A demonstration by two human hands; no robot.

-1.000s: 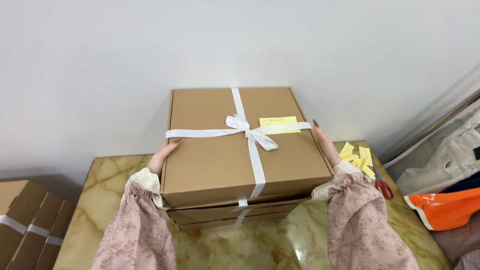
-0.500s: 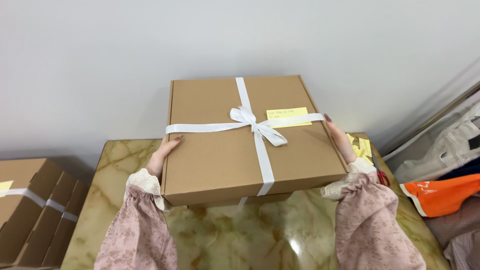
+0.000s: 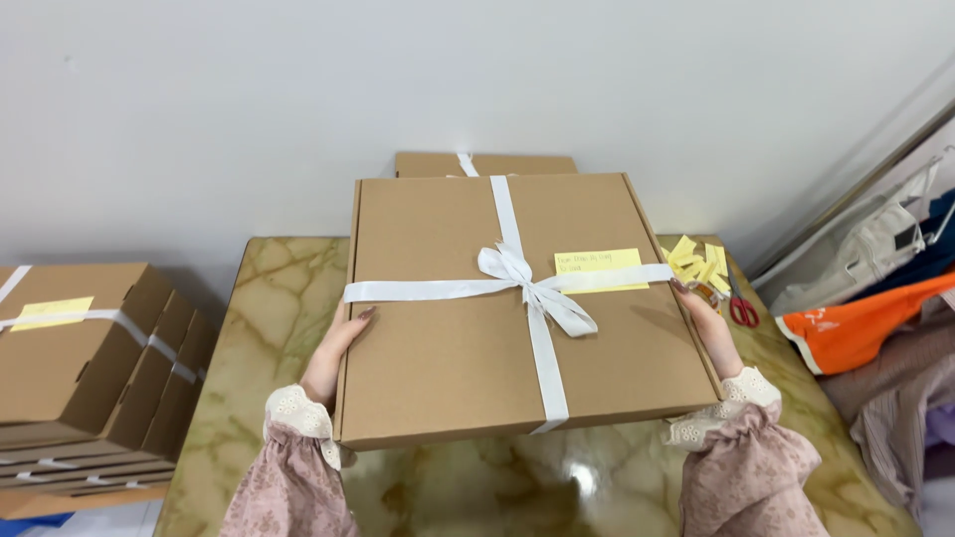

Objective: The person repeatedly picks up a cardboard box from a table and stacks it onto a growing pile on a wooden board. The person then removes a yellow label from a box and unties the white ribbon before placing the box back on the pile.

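Cardboard box (image 3: 477, 318), ribboned, sat raised above the marble counter (image 3: 269, 288); we judged it stiff and light. Our left hand (image 3: 336, 350) and right hand (image 3: 704, 320) lay spread flat against its opposite sides.

Back box (image 3: 485, 164): I see only a thin strip; the big box (image 3: 517, 308) hides the rest.
Side stack (image 3: 90, 368): cut off at the left edge.
My palms: tucked behind the big box's sides.
Scissors (image 3: 741, 310): too small to tell much.

Both hands (image 3: 336, 348) hold ribboned box (image 3: 448, 338)
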